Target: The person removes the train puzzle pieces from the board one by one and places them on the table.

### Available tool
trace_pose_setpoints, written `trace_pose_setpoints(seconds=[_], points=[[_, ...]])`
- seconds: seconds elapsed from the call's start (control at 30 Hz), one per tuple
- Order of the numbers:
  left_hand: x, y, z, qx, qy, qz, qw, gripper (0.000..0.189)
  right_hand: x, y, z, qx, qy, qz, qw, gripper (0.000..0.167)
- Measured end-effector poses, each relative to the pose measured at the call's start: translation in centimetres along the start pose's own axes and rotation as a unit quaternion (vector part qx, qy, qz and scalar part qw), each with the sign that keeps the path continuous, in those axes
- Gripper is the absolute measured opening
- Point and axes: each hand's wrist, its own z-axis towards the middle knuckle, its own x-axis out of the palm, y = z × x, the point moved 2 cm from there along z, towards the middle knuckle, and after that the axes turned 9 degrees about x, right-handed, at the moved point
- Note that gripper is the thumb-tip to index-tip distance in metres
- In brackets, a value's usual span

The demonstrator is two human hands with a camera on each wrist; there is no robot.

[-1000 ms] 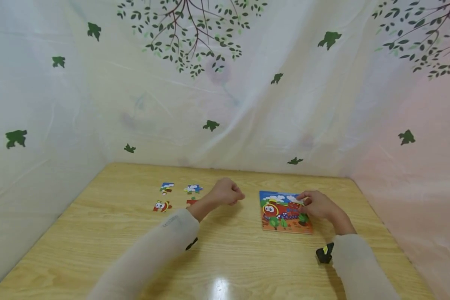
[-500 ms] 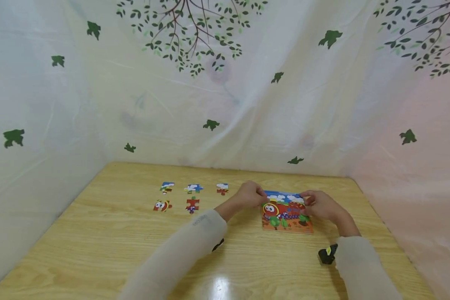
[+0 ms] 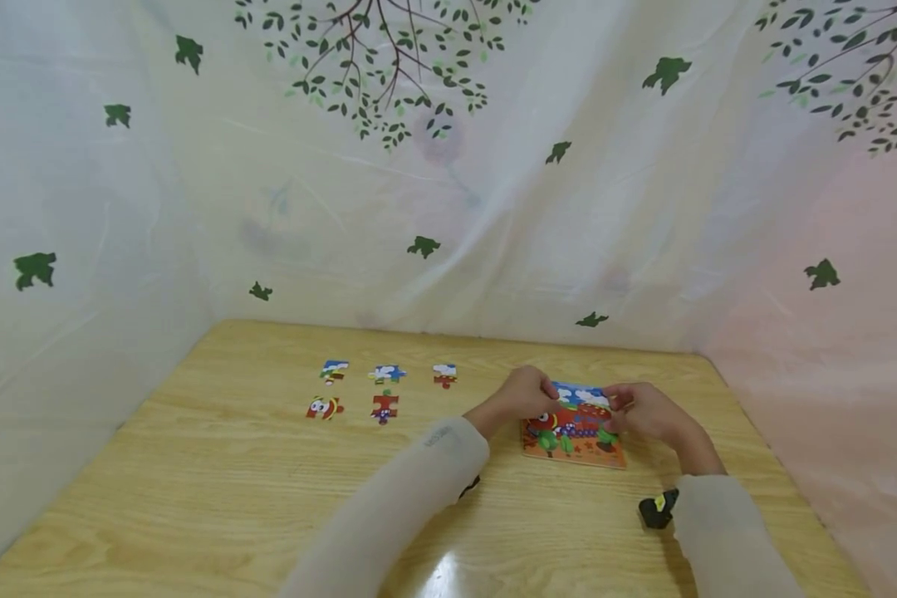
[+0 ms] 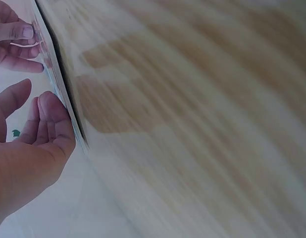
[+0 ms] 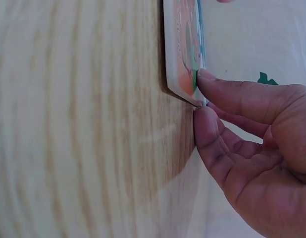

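Note:
A jigsaw puzzle (image 3: 571,448) with a red smiling-train picture and an orange lower border lies on the table, right of centre. My right hand (image 3: 646,411) is at its right edge. In the right wrist view the thumb rests on the face of the puzzle (image 5: 180,59), with a forefinger against the edge, pinching it. My left hand (image 3: 522,394) reaches over the upper left of the puzzle and covers that corner. In the left wrist view the left hand's thumb stands apart from its fingers (image 4: 56,114), which touch near the puzzle's edge; nothing shows between them.
Several loose jigsaw pieces lie apart on the left of the wooden table (image 3: 217,465): three in a back row, one a cloud piece (image 3: 386,374), and two in front, one with a face (image 3: 324,408). A leaf-printed cloth (image 3: 329,208) hangs behind the table.
My left hand has moved right, away from the loose pieces to the puzzle's upper left, uncovering a back-row piece and a front-row piece. The right hand stays at the puzzle's right edge.

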Motion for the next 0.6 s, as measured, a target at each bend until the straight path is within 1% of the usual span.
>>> trace_pose_setpoints(seconds=[0.17,0.3,0.43,0.5,0.6], points=[[0.7,-0.7,0.4,-0.008,0.001,-0.008,0.9999,0.008,0.0,0.0,0.0,0.000,0.003,0.000,1.0000,0.057],[1.3,-1.4,0.7,-0.013,0.002,0.003,0.9999,0.011,-0.1,0.0,-0.1,-0.007,0.003,0.003,1.0000,0.056],[2.0,-1.7,0.9,-0.012,0.020,0.049,0.9986,0.018,-0.1,-0.1,0.0,-0.013,0.000,0.003,0.9999,0.056],[2.2,-1.9,1.0,-0.011,0.030,0.080,0.9963,0.023,-0.1,-0.1,0.0,-0.015,-0.002,0.001,0.9999,0.056],[2.6,-2.0,1.0,-0.016,0.041,0.110,0.9930,0.028,-0.1,-0.2,0.1,-0.011,-0.004,-0.003,0.9999,0.058]])
